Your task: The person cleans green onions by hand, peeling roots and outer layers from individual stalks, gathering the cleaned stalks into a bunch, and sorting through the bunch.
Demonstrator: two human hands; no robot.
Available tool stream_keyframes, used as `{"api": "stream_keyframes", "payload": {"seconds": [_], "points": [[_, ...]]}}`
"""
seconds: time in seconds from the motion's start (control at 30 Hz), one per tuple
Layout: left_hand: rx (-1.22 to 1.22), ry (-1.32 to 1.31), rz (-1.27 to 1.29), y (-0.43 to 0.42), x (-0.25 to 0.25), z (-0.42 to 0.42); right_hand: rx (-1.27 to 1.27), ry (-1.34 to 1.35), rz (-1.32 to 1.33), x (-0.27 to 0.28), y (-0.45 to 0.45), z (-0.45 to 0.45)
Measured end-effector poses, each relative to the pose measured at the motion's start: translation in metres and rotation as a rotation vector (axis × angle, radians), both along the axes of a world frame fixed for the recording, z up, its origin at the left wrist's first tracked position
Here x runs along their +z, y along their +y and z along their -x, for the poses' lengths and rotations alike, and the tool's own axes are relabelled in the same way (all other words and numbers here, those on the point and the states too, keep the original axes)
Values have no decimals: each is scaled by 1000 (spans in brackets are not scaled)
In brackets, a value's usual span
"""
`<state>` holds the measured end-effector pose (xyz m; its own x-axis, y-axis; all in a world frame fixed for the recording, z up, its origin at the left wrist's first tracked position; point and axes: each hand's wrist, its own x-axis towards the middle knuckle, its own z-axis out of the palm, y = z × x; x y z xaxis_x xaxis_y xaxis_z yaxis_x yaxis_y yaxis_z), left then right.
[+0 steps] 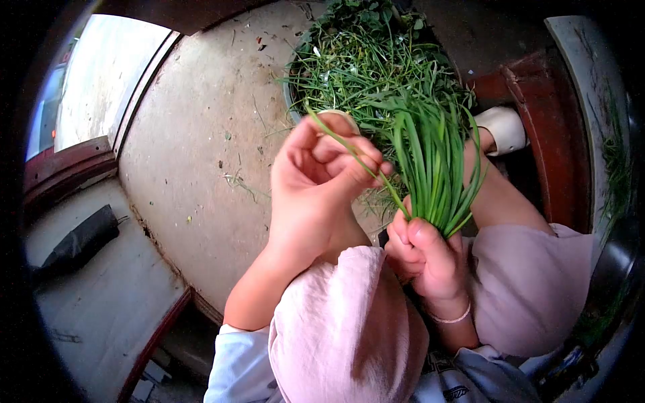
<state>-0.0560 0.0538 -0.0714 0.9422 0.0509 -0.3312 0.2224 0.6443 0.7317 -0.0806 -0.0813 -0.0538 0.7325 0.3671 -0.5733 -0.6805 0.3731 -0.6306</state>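
My right hand (430, 258), with a thin band at its wrist, is closed around the base of a bunch of green garlic chives (433, 164), whose leaves fan upward. To its left, my left hand (322, 178) pinches one long green leaf (346, 144) between thumb and fingers. That leaf slants down toward the bunch, its lower end close to my right thumb. Beyond both hands lies a heaped tub of loose green leaves and trimmings (363, 60), its rim partly covered.
Scattered bits of green lie on the concrete floor (201, 168). At the left are a wooden threshold (70, 168) and a dark folded object (80, 238) on a pale surface. A reddish wooden frame (551, 134) stands right, beside a pale shoe (502, 131). My knees in pink fabric (349, 322) flank my right hand.
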Motion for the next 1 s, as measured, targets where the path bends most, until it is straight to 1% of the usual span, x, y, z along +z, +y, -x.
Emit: {"api": "stream_keyframes", "payload": {"seconds": [0.03,0.07,0.1,0.13,0.2,0.23,0.27,0.3,0.33,0.4,0.43,0.47,0.5,0.53,0.57,0.6,0.63,0.67,0.7,0.73,0.8,0.9,1.0], "points": [[109,-49,-96,-1,1,1,-5,4,1,2,0,1],[259,-93,-427,6,-14,-3,-9,3,9,4,0,2],[359,-137,-449,16,-18,-9,-11,0,15,5,-1,4],[406,-122,-335,23,-20,-11,-15,2,15,5,-1,4],[356,-148,-467,26,-25,-11,32,-32,13,5,-5,5],[347,-148,-460,22,-23,-11,39,-40,18,4,-8,4],[339,-118,-682,17,-18,-11,47,-48,22,3,-11,4],[331,-88,-908,13,-14,-10,117,-104,-6,0,-16,3],[327,-87,-911,16,-15,-6,191,-159,-40,-2,-18,2],[278,-221,-1169,26,-14,0,167,-147,-48,0,-14,2],[363,-214,-1161,21,-9,2,106,-152,-31,2,-12,3],[358,-215,-1160,22,0,6,44,-156,-11,3,-11,3],[143,-232,-1254,24,9,11,40,-154,-8,4,-13,2],[-76,-248,-1339,24,18,15,96,-173,23,5,-14,0],[-148,-298,-1289,20,28,17,152,-192,55,5,-16,0],[-218,-348,-1239,14,36,18,151,-192,54,5,-15,1],[-179,-465,-1163,6,39,17,119,-238,75,5,-13,3],[-231,-519,-1226,3,40,16,87,-283,95,5,-10,4],[-280,-576,-1287,0,42,15,68,-278,4,8,-8,2],[-289,-583,-1290,-1,42,13,69,-278,2,9,-8,3],[-288,-642,-1316,-3,38,11,122,-205,160,8,-10,6],[-283,-701,-1327,-4,37,12,96,-268,109,3,-9,6],[-275,-724,-1335,-6,37,12,91,-280,131,0,-8,7]]}}
